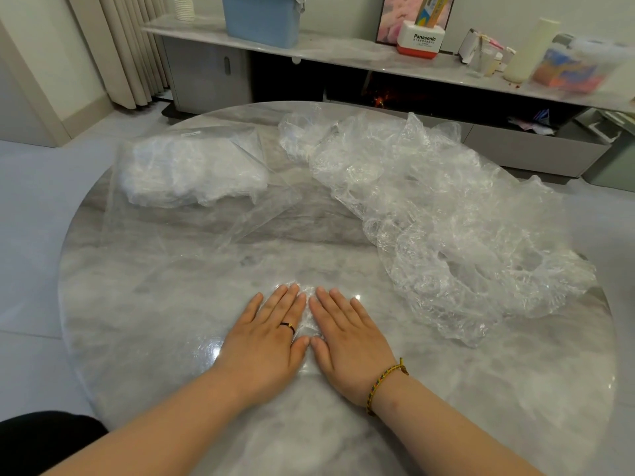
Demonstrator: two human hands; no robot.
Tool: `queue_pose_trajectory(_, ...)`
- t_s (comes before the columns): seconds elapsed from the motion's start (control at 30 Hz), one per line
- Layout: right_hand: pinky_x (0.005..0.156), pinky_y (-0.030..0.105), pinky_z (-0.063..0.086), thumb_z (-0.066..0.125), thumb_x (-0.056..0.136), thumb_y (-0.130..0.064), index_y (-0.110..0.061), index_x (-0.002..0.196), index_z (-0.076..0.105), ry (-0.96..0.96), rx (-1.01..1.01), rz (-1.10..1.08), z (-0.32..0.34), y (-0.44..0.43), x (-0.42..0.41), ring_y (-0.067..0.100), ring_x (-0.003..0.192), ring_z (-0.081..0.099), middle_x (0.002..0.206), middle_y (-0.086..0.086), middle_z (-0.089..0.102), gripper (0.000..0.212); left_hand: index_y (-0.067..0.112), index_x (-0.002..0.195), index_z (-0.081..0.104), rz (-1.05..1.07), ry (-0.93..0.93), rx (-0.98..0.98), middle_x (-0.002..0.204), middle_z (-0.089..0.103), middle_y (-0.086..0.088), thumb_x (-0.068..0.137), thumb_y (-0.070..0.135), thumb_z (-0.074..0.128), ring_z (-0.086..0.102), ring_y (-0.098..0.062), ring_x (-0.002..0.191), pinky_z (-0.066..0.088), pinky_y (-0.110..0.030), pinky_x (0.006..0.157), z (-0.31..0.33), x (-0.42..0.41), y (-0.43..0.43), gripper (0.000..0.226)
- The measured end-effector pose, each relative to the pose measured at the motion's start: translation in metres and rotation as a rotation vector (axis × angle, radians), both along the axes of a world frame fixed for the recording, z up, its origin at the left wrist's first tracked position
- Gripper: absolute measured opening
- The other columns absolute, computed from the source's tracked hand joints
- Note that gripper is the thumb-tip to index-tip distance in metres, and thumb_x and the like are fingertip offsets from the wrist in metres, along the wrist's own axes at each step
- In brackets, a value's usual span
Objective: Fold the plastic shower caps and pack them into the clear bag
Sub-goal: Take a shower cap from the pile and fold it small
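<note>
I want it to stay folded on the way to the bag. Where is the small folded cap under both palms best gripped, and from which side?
The folded cap lies flat on the table, pressed under the left hand and right hand. Probably keep one palm down and pinch all layers at its far edge, which shows beyond both hands, coming from the far side.

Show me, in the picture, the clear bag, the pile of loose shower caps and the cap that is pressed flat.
clear bag [256, 209], head view, bare film beside its contents
pile of loose shower caps [446, 228], head view, middle of the heap
pressed cap [308, 322], head view, its visible crinkled strip
</note>
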State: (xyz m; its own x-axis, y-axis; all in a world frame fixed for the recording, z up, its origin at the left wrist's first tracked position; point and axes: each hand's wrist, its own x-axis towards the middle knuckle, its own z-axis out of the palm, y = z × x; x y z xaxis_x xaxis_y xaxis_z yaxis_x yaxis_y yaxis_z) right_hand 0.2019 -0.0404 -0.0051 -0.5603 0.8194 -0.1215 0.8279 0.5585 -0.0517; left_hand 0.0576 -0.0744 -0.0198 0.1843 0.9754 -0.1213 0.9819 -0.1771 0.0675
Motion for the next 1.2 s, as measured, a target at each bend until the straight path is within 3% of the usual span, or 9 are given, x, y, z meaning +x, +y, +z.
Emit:
queue_pose_trajectory(0.1,0.097,0.031,0.031,0.01,0.097,-0.033,-0.02,0.109,0.069,0.029,0.013,0.008,-0.005,0.0,-0.001,0.011,0.107,0.063,0.116,-0.004,0.066,0.061,0.001,0.135,0.034,0.041,-0.017,-0.022,0.146,0.024,-0.009,0.083,0.059,0.0,0.02,-0.018,0.136,-0.008,-0.022,0.106,0.011,0.0,0.002,0.085)
queue_pose_trajectory(0.2,0.1,0.031,0.042,0.022,0.09,-0.039,-0.021,0.111,0.068,0.079,-0.023,-0.013,0.001,0.002,0.002,0.013,0.11,0.061,0.12,-0.003,0.064,0.054,0.018,0.143,-0.011,0.023,-0.163,0.004,0.135,-0.027,0.015,0.052,0.075,-0.025,-0.027,0.0,0.126,-0.025,-0.015,0.098,0.014,-0.005,0.005,0.108)
queue_pose_trajectory(0.33,0.11,0.032,-0.005,0.006,0.069,-0.054,-0.018,0.141,0.036,0.14,-0.065,0.03,0.011,0.008,0.005,0.019,0.142,0.019,0.153,0.0,0.022,0.086,0.02,0.141,0.034,0.257,-0.614,0.055,0.151,0.02,0.01,0.096,0.039,0.038,0.017,-0.005,0.138,0.009,-0.013,0.107,0.03,-0.019,0.008,0.049)
queue_pose_trajectory(0.47,0.082,0.027,0.046,0.039,0.065,-0.045,-0.023,0.086,0.06,0.331,0.082,-0.035,0.019,0.009,0.003,0.018,0.091,0.062,0.094,-0.004,0.065,0.037,0.019,0.129,0.049,0.479,-0.598,0.126,0.119,0.054,0.005,0.09,0.023,0.056,0.048,-0.012,0.107,0.034,-0.019,0.088,0.034,-0.037,0.011,0.04)
queue_pose_trajectory(0.6,0.086,0.024,0.023,0.05,0.085,-0.04,-0.023,0.107,0.053,0.149,0.022,-0.037,0.033,0.015,0.013,0.016,0.108,0.041,0.109,-0.006,0.049,0.028,0.026,0.11,0.051,0.505,-0.563,0.02,0.08,0.054,0.012,0.086,0.024,0.062,0.051,-0.009,0.077,0.038,-0.023,0.066,0.037,-0.036,0.013,0.026)
queue_pose_trajectory(0.77,0.096,0.026,0.028,0.049,0.09,-0.039,-0.022,0.115,0.05,0.079,-0.049,-0.144,0.034,0.021,0.024,0.017,0.113,0.041,0.116,-0.004,0.052,0.03,0.03,0.1,0.045,0.474,-0.616,-0.033,0.075,0.058,0.009,0.085,0.021,0.064,0.055,-0.009,0.074,0.043,-0.025,0.072,0.04,-0.035,0.012,0.026)
queue_pose_trajectory(0.97,0.081,0.025,0.026,0.043,0.094,-0.019,-0.02,0.106,0.061,0.145,0.062,-0.102,0.032,0.025,0.023,0.018,0.103,0.048,0.106,-0.005,0.06,0.022,0.033,0.083,0.047,0.322,-0.701,-0.168,0.068,0.058,0.011,0.081,0.022,0.067,0.05,0.003,0.055,0.04,-0.017,0.062,0.051,-0.036,0.003,0.023)
queue_pose_trajectory(1.1,0.052,0.028,0.05,0.06,0.061,0.002,-0.009,0.066,0.068,0.401,0.206,-0.067,0.018,0.039,0.026,0.023,0.057,0.063,0.063,0.002,0.064,0.015,0.04,0.101,0.057,0.03,-0.504,-0.136,0.081,0.047,0.024,0.091,0.021,0.052,0.047,0.013,0.073,0.035,-0.004,0.068,0.051,-0.037,-0.005,0.023)
queue_pose_trajectory(1.2,0.053,0.029,0.053,0.06,0.057,-0.002,-0.006,0.074,0.069,0.415,0.218,-0.064,0.016,0.039,0.029,0.024,0.06,0.067,0.07,0.005,0.068,0.02,0.039,0.109,0.064,-0.167,-0.329,0.015,0.105,0.044,0.028,0.077,0.0,0.051,0.048,0.005,0.101,0.03,0.0,0.076,0.043,-0.034,-0.009,0.051)
